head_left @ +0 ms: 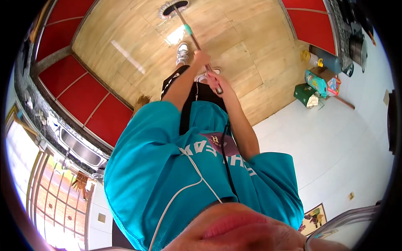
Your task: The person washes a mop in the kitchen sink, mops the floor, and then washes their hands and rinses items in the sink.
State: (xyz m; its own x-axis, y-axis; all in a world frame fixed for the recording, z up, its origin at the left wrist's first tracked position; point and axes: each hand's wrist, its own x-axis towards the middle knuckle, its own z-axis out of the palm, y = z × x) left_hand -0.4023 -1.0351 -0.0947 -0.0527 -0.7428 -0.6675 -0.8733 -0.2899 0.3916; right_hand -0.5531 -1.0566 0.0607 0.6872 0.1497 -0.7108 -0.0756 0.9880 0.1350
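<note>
A mop with a fringed, dark-centred head (pixel 169 10) rests on the tiled floor at the top of the view. Its pole (pixel 194 41) has a green joint and slants down toward my body. My left hand (pixel 202 57) is closed around the middle of the pole. Lower down, near the pole's end, my right hand (pixel 219 83) is wrapped round it. A grey and white shoe (pixel 182 51) stands left of the pole, and the other is partly hidden behind the pole and hands.
Red cabinets (pixel 83 94) line the left, below a counter with a metal sink (pixel 79 147). More red cabinets (pixel 311 29) stand at the upper right. Bags (pixel 316 83) and a green box (pixel 305 95) sit on the floor by the white wall (pixel 331 138).
</note>
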